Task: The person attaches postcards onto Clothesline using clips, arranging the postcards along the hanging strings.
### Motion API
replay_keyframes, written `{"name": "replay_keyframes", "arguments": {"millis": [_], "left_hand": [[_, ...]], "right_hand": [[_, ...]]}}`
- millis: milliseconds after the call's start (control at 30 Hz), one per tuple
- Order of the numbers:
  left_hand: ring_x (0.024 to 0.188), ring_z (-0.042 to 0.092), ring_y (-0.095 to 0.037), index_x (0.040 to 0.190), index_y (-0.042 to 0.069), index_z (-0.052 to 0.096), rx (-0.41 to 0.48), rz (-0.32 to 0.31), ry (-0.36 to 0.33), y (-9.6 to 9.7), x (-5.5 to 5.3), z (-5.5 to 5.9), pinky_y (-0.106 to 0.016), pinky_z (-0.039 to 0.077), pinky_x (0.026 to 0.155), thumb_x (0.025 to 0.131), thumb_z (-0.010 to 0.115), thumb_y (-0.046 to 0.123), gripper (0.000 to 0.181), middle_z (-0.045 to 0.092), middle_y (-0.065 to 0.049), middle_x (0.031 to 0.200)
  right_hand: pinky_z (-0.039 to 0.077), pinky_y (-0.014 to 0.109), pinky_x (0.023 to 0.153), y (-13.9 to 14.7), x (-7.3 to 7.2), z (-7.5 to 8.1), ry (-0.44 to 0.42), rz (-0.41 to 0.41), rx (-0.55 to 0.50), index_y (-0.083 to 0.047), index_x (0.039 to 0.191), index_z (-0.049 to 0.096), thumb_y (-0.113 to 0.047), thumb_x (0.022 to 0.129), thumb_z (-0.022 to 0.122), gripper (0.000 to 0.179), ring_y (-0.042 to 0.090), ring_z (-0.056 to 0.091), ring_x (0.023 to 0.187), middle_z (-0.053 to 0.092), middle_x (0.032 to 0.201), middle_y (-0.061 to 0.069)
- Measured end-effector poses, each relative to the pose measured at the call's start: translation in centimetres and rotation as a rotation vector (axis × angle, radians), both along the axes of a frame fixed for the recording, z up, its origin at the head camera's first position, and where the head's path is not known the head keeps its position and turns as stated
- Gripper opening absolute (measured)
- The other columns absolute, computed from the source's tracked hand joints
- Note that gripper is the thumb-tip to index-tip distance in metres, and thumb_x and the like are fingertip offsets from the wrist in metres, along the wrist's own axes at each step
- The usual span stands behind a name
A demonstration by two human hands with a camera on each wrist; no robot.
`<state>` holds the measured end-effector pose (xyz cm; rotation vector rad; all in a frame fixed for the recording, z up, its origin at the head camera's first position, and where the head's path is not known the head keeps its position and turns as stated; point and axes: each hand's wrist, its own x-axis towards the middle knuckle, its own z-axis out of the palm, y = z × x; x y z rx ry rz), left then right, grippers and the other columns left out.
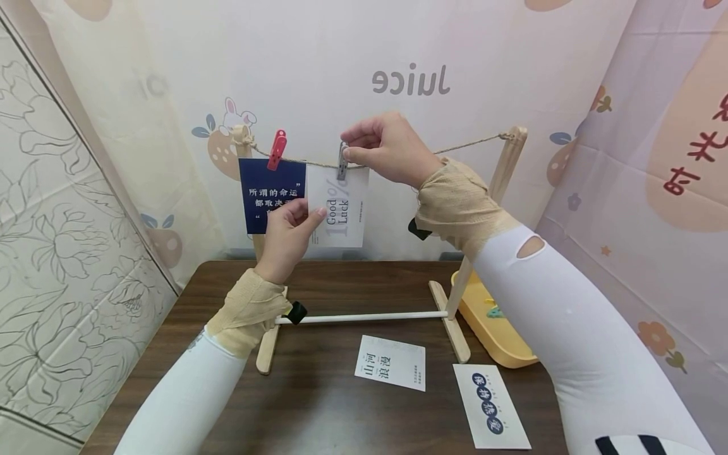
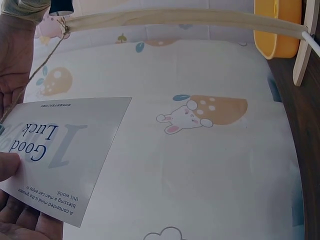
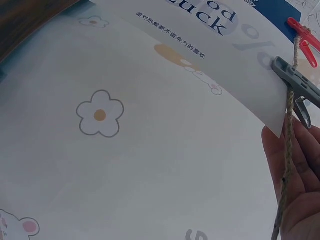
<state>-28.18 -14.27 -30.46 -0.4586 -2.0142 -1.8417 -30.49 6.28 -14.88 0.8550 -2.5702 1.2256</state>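
A white "Good Luck" card hangs at a twine line, with a grey clothespin across its top edge. My left hand pinches the card's left side, thumb in front and fingers behind. At the clothespin's upper end is my right hand, thumb and forefinger around its handles. The clothespin sits over card and twine in the right wrist view, its handles spread. Left of the card hangs a dark blue card under a red clothespin.
A wooden stand with a white crossbar holds the twine. On the brown table lie a white card and another printed card. A yellow tray stands at the right, behind my arm.
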Motion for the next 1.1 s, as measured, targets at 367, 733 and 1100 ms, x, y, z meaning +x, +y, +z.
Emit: {"name": "replay_keyframes", "arguments": {"millis": [367,733,1100], "left_hand": [[0.095,0.067,-0.008,0.127,-0.005,0.071,-0.020,-0.002,-0.044,-0.5,0.4,-0.6,-0.019,0.054,0.082,0.105,0.072,0.015,0.030,0.076,-0.023,0.121],[0.090,0.072,-0.005,0.127,-0.006,0.071,-0.024,-0.001,-0.036,-1.3,1.0,-1.3,-0.020,0.061,0.080,0.104,0.071,0.009,0.027,0.076,-0.024,0.120],[0.079,0.076,-0.010,0.118,-0.008,0.072,-0.004,-0.010,0.005,-2.3,1.5,-1.9,-0.025,0.064,0.078,0.104,0.070,0.004,0.019,0.076,-0.018,0.102]], "right_hand": [[0.058,0.025,0.093,0.8,0.2,-0.1,0.017,-0.018,0.018,0.003,0.129,0.075,-0.006,0.099,0.077,0.031,0.022,0.077,0.109,0.079,0.123,0.019],[0.058,0.018,0.084,2.6,1.5,-0.4,0.095,-0.029,-0.103,0.002,0.113,0.079,-0.004,0.096,0.079,0.018,0.010,0.074,0.090,0.081,0.111,0.015],[0.058,0.018,0.080,3.9,2.6,-1.3,0.124,-0.001,-0.149,0.002,0.110,0.079,0.000,0.094,0.079,0.016,0.011,0.072,0.085,0.080,0.104,0.012]]}}
